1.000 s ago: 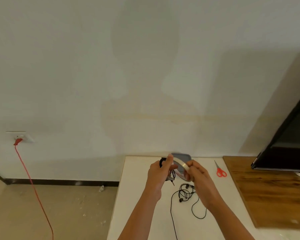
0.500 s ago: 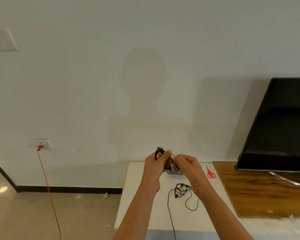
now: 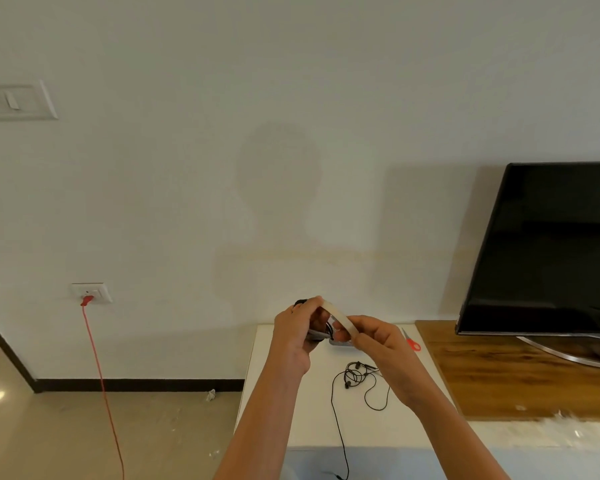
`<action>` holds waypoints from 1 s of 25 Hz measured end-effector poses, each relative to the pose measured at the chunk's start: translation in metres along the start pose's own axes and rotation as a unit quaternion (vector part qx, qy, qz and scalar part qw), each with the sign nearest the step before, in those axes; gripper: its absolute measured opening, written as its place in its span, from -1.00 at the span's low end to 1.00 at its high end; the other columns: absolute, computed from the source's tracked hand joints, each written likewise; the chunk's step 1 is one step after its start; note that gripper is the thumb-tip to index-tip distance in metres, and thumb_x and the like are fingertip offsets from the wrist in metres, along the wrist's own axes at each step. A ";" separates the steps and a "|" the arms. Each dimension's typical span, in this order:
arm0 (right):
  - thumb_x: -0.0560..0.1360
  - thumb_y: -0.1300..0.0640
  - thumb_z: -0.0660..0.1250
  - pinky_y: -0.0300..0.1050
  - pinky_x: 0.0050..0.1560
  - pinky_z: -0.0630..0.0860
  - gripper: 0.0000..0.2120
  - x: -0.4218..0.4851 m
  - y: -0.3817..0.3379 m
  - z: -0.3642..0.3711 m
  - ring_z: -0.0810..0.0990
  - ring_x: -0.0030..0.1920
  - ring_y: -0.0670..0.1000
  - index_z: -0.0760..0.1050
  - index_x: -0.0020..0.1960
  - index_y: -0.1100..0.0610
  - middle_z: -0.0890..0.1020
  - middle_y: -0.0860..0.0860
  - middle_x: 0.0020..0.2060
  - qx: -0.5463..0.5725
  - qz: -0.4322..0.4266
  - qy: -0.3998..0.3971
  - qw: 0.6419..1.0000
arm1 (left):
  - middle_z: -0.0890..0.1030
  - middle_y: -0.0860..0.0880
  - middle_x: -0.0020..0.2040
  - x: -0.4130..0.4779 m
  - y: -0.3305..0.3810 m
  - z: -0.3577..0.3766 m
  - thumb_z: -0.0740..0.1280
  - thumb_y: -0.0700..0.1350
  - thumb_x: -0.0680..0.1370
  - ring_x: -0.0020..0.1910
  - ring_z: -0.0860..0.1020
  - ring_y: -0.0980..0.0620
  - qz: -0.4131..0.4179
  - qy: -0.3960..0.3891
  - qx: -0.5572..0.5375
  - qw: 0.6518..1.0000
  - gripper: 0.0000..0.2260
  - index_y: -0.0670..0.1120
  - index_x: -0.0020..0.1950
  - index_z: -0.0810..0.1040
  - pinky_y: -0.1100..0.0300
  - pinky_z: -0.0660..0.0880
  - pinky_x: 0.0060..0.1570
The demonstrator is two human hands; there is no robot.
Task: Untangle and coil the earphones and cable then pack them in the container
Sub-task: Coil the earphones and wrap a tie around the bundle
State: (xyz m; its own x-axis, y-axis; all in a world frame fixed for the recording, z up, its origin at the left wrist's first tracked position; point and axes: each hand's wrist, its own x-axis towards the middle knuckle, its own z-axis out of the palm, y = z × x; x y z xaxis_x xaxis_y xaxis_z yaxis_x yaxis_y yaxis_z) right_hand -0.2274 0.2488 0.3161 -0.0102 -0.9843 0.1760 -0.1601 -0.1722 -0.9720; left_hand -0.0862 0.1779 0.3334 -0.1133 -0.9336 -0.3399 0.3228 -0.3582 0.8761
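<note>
My left hand (image 3: 293, 332) is closed around a coiled black cable (image 3: 300, 302); only a bit of the coil shows above my fingers. My right hand (image 3: 374, 337) pinches a pale tape roll (image 3: 338, 318), which stretches up to my left thumb. Both hands are raised above the far end of the white table (image 3: 312, 410). The black earphones (image 3: 355, 374) lie tangled on the table below my right wrist, their wire trailing over the front edge. A grey container (image 3: 342, 342) peeks out behind my hands, mostly hidden.
Red-handled scissors (image 3: 412, 344) lie at the table's far right. A wooden board (image 3: 499, 375) with a black TV (image 3: 551, 254) on it adjoins the right side. A red cord (image 3: 99, 375) hangs from a wall socket at the left.
My hands drew close together over the coil, then parted slightly, and the tape roll now shows between them. The view has shifted, bringing the TV into sight. The earphones have not moved.
</note>
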 end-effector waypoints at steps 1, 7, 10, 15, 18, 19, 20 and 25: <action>0.55 0.32 0.20 -0.41 -0.03 0.49 -0.68 -0.002 -0.001 -0.001 0.63 0.07 -0.07 0.63 0.07 0.00 0.71 -0.03 -0.05 -0.007 -0.004 -0.001 1.000 | 0.58 -0.05 -0.43 -0.002 0.001 0.000 0.43 -0.14 0.45 -0.46 0.52 0.07 -0.013 -0.004 -0.013 1.000 -0.91 -0.15 -0.15 0.60 0.19 0.50 -0.33; 0.53 0.33 0.24 -0.23 0.07 0.46 -0.67 -0.010 -0.006 -0.005 0.62 0.06 -0.05 0.65 -0.01 -0.03 0.70 -0.07 -0.04 -0.033 -0.008 0.013 0.999 | 0.61 -0.06 -0.46 -0.009 0.004 -0.004 0.40 -0.19 0.47 -0.55 0.54 0.11 -0.088 -0.031 -0.104 0.990 -0.92 -0.17 -0.19 0.56 0.19 0.50 -0.34; 0.53 0.32 0.25 -0.22 0.06 0.48 -0.68 -0.013 -0.009 -0.005 0.64 0.03 -0.04 0.63 0.02 -0.05 0.72 -0.04 -0.07 -0.027 -0.013 0.006 1.000 | 0.63 -0.06 -0.45 -0.011 0.004 -0.006 0.39 -0.16 0.50 -0.53 0.56 0.10 -0.103 -0.041 -0.110 0.988 -0.90 -0.17 -0.15 0.54 0.16 0.53 -0.30; 0.53 0.30 0.26 -0.21 -0.09 0.56 -0.76 -0.012 -0.008 -0.009 0.67 -0.19 -0.04 0.53 0.14 0.08 0.73 0.04 -0.16 0.017 0.010 0.047 0.999 | 0.65 -0.01 -0.35 -0.010 -0.002 -0.013 0.13 0.11 0.62 -0.44 0.57 0.09 0.020 0.030 0.113 0.993 -0.64 -0.11 -0.20 0.47 0.18 0.48 -0.32; 0.56 0.25 0.24 -0.27 -0.25 0.53 -0.80 -0.010 -0.006 -0.014 0.63 -0.31 -0.12 0.38 0.14 0.05 0.74 0.00 -0.18 -0.012 0.054 0.070 0.996 | 0.35 0.02 -0.42 -0.013 -0.005 -0.021 0.13 0.06 0.58 -0.48 0.33 0.07 0.076 0.011 0.175 0.982 -0.68 -0.07 -0.31 0.32 0.20 0.35 -0.33; 0.55 0.23 0.24 -0.31 -0.29 0.51 -0.81 -0.010 -0.007 -0.014 0.60 -0.35 -0.14 0.36 0.12 0.04 0.73 -0.01 -0.20 -0.032 0.057 0.064 0.996 | 0.32 0.02 -0.40 -0.014 -0.007 -0.023 0.18 0.04 0.56 -0.44 0.32 0.06 0.098 -0.009 0.201 0.975 -0.72 -0.06 -0.30 0.33 0.17 0.35 -0.28; 0.55 0.22 0.25 -0.33 -0.31 0.50 -0.83 -0.010 -0.009 -0.014 0.58 -0.36 -0.15 0.37 0.09 0.02 0.73 0.01 -0.21 -0.052 0.057 0.052 0.996 | 0.32 0.02 -0.39 -0.016 -0.009 -0.024 0.24 0.03 0.54 -0.38 0.33 0.04 0.126 -0.028 0.229 0.965 -0.75 -0.06 -0.27 0.36 0.14 0.37 -0.25; 0.57 0.18 0.27 -0.35 -0.26 0.49 -0.85 -0.015 -0.013 -0.009 0.54 -0.33 -0.11 0.54 -0.16 0.12 0.60 0.14 0.00 -0.073 0.050 0.010 0.996 | 0.29 0.15 -0.47 -0.024 -0.019 -0.021 0.43 -0.03 0.45 -0.42 0.27 0.13 0.260 -0.134 0.276 0.916 -0.90 0.02 -0.16 0.54 0.32 0.31 -0.38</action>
State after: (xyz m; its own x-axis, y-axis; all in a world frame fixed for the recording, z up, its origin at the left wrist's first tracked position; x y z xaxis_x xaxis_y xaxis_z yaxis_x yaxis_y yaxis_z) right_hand -0.2346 0.2657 0.3275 -0.0524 -0.9951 0.0843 -0.2995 -0.0649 -0.9519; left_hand -0.0699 0.2071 0.3172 -0.3288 -0.9223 0.2030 -0.1177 0.2534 0.9602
